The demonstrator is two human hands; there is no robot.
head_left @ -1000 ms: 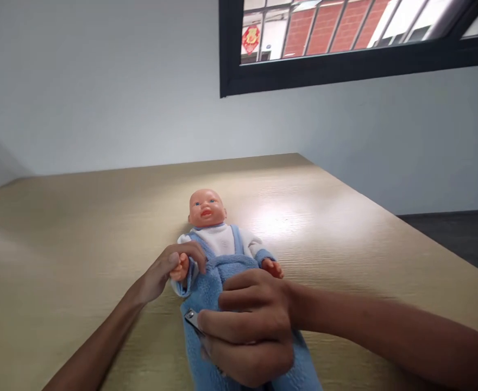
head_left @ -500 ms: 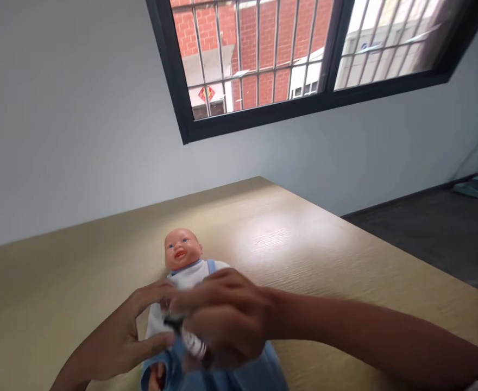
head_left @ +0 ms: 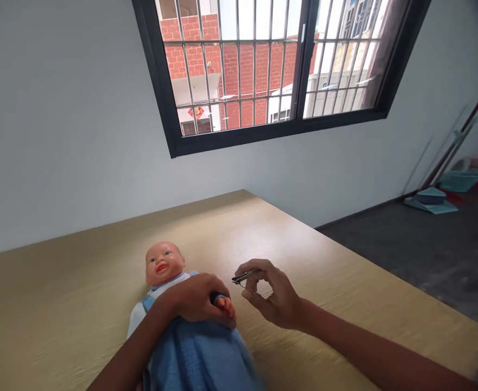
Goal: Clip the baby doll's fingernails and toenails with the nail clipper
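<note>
A baby doll [head_left: 206, 353] in white and blue clothes lies on its back on the wooden table, its head toward the wall. My left hand [head_left: 196, 298] reaches across the doll's body and is closed around its arm on the right side. The doll's small hand [head_left: 226, 306] pokes out between my thumb and fingers. Just right of it, apart from the doll, my right hand [head_left: 277, 296] pinches a metal nail clipper [head_left: 243, 278] between thumb and fingers. The clipper's jaws point left toward the doll's hand. My left forearm covers part of the doll's chest.
The light wooden table [head_left: 80, 304] runs back to a white wall [head_left: 80, 136] with a barred, dark-framed window [head_left: 239, 133]. Beyond the table's right edge, a blue dustpan [head_left: 431, 201] and other cleaning things stand on the dark floor [head_left: 418, 266].
My left hand has moved from the doll's left side in the picture across to its arm on the right. My right hand has drawn right, off the doll. The view has shifted.
</note>
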